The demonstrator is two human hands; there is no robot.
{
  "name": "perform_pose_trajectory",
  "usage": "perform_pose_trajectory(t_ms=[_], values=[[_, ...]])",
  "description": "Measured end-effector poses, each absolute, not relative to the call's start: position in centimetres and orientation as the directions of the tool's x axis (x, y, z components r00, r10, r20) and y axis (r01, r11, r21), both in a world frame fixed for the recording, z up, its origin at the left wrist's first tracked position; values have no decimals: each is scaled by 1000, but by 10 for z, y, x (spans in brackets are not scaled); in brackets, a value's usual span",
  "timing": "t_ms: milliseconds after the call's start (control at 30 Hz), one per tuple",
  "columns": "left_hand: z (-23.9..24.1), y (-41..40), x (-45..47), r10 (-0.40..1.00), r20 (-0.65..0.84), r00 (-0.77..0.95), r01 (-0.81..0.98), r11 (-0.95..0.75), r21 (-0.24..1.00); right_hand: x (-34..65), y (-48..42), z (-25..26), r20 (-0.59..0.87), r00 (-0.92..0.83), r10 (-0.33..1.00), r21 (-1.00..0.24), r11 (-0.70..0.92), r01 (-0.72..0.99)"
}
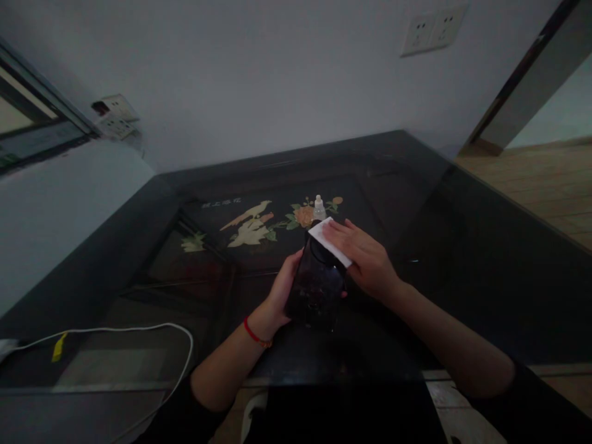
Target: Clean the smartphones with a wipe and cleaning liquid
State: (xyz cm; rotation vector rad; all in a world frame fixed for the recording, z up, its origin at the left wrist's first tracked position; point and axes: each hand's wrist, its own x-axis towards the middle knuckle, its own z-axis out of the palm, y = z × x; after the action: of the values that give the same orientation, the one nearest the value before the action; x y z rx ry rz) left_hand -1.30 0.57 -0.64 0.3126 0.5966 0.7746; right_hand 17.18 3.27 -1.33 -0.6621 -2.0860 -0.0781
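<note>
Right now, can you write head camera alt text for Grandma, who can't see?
A person's left hand holds a black phone-like slab while the right hand presses a white wipe against its far end. Beyond stands a dropper bottle on a dark, flower-decorated table.

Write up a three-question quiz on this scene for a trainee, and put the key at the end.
1. Which hand is on the white cloth that touches the black slab?
2. True or false: the small bottle stands upright on the dark table.
3. Fill in: the red bracelet is worn on the ____ wrist.

Key:
1. The right hand.
2. True.
3. Left.
</note>
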Motion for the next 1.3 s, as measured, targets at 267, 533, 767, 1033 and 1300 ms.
perform_pose_trajectory(t_ms=[267, 533, 767, 1033, 1300], values=[[-2, 11, -17, 818, -406, 406, -672, 569, 473, 173, 31, -9, 767, -539, 349, -61, 875, 480], [1, 12, -19, 867, -356, 350, -717, 492, 494, 178, 32, -8, 739, -576, 351, -56, 883, 467], [1, 12, -15, 851, -399, 341, -714, 511, 479, 176, 27, -8, 759, -537, 369, -128, 892, 433], [-3, 3, -8, 767, -547, 335, -700, 591, 401, 151, 12, -5, 741, -595, 311, -32, 901, 432], [-4, 11, -13, 815, -378, 439, -649, 578, 495, 141, -9, -9, 655, -755, 26, 131, 980, 148]])
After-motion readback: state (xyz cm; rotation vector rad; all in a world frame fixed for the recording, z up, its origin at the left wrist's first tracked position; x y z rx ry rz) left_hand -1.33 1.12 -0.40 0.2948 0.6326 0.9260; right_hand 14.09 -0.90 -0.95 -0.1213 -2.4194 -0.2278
